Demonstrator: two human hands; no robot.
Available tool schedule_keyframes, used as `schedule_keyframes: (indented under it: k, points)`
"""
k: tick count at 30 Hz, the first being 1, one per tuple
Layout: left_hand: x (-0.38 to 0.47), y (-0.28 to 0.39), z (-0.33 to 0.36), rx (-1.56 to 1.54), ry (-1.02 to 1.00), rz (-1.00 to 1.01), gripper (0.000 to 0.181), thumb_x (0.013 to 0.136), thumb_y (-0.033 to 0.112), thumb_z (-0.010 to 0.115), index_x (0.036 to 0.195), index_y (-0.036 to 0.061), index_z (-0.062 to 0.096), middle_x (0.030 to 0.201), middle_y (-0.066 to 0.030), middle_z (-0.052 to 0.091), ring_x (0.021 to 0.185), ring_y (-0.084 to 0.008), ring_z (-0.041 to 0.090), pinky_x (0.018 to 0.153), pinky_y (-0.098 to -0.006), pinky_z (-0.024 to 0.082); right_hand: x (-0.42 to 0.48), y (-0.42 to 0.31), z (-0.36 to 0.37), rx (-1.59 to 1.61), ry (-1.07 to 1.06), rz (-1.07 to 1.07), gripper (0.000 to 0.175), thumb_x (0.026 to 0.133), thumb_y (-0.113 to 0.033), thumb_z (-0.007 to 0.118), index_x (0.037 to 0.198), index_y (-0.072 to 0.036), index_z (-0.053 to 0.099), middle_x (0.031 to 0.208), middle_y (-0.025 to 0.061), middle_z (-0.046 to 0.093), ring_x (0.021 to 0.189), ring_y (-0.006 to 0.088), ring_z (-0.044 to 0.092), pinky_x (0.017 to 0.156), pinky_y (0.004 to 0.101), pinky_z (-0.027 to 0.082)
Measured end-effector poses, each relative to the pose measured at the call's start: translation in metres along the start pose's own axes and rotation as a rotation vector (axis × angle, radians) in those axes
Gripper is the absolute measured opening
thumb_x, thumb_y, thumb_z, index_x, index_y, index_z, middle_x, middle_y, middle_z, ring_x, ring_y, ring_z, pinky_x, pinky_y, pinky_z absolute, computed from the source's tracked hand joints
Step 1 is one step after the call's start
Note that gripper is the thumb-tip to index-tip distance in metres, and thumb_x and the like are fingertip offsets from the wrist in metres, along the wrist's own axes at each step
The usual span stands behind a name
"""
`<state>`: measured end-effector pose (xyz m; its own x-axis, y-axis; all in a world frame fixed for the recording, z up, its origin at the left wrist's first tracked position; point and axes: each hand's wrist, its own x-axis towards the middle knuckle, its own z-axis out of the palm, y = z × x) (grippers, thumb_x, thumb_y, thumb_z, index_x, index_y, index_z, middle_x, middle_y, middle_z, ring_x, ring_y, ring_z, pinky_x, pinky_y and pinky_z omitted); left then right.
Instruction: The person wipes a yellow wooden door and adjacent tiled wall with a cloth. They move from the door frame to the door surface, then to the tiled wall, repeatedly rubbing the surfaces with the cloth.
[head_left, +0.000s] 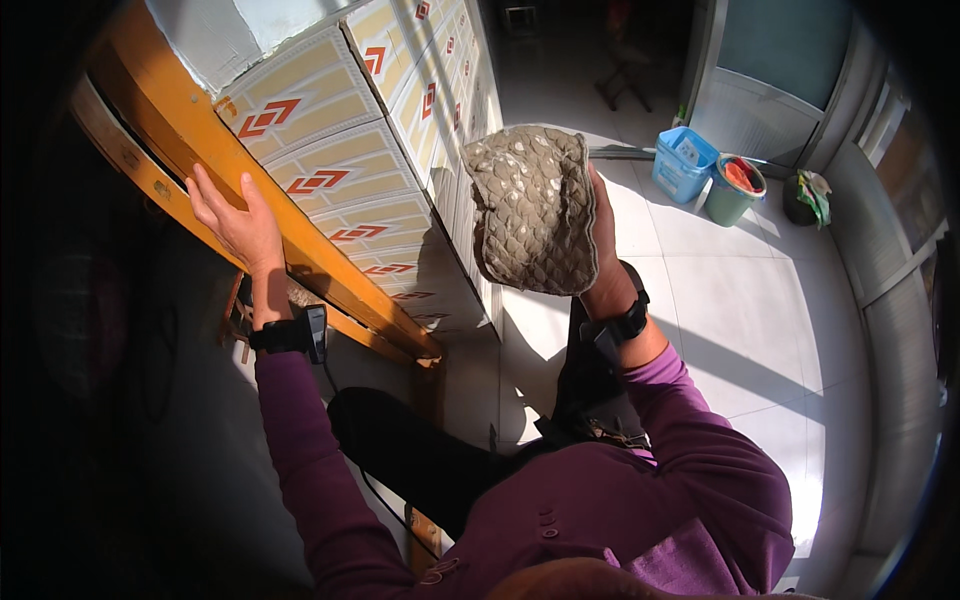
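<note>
My right hand (604, 232) grips a quilted, grey-brown cloth pad (532, 210) by its right edge. Pale worn spots mark the pad, and its rim is wavy; most of my fingers are hidden behind it. At the left, my left hand (240, 225) has its fingers spread and holds nothing. It is over or against an orange wooden door frame (315, 247); whether it touches the wood I cannot tell.
A tiled wall corner (386, 112) stands between my hands. On the tiled floor (727, 322) at the right are a blue bin (682, 169), a green bucket (731, 199) and a dark container (802, 201), near a partly glazed door (772, 97). A cable runs down from my left wrist.
</note>
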<state>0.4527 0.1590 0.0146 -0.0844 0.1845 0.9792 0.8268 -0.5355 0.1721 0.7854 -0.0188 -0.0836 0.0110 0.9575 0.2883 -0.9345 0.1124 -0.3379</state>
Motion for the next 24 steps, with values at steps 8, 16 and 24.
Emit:
schedule_keyframes:
  k: [8, 16, 24]
  points:
    - [-0.085, 0.066, -0.054, -0.28, -0.326, 0.141, 0.045, 0.092, 0.0, 0.062, 0.136, 0.0025, 0.055, 0.144, -0.0196, 0.047, 0.13, -0.0369, 0.051, 0.107, -0.0437, 0.043, 0.034, -0.022, 0.006, -0.062, -0.058, -0.041, 0.053, 0.106, -0.044, 0.039, 0.133, -0.002, 0.057, 0.124, 0.0155, 0.067, 0.108, 0.0288, 0.067, 0.096, 0.0441, 0.055]
    - [-0.091, 0.099, -0.061, -0.299, -0.462, 0.194, 0.046, 0.086, -0.004, 0.067, 0.13, 0.0012, 0.058, 0.142, -0.0199, 0.048, 0.125, -0.0379, 0.055, 0.099, -0.0435, 0.051, 0.12, -0.042, -0.064, -0.1, 0.047, 0.007, 0.054, 0.103, -0.048, 0.042, 0.127, -0.004, 0.062, 0.119, 0.0138, 0.069, 0.106, 0.029, 0.068, 0.096, 0.0435, 0.055]
    - [-0.111, 0.131, -0.035, -0.551, -0.677, 0.226, 0.03, 0.089, 0.002, 0.064, 0.119, -0.0001, 0.064, 0.107, -0.016, 0.069, 0.093, -0.0347, 0.066, 0.083, -0.0414, 0.053, 0.114, -0.029, -0.165, -0.217, 0.31, -0.002, 0.056, 0.103, -0.049, 0.034, 0.112, -0.002, 0.064, 0.111, 0.016, 0.07, 0.102, 0.0324, 0.066, 0.097, 0.0451, 0.053]
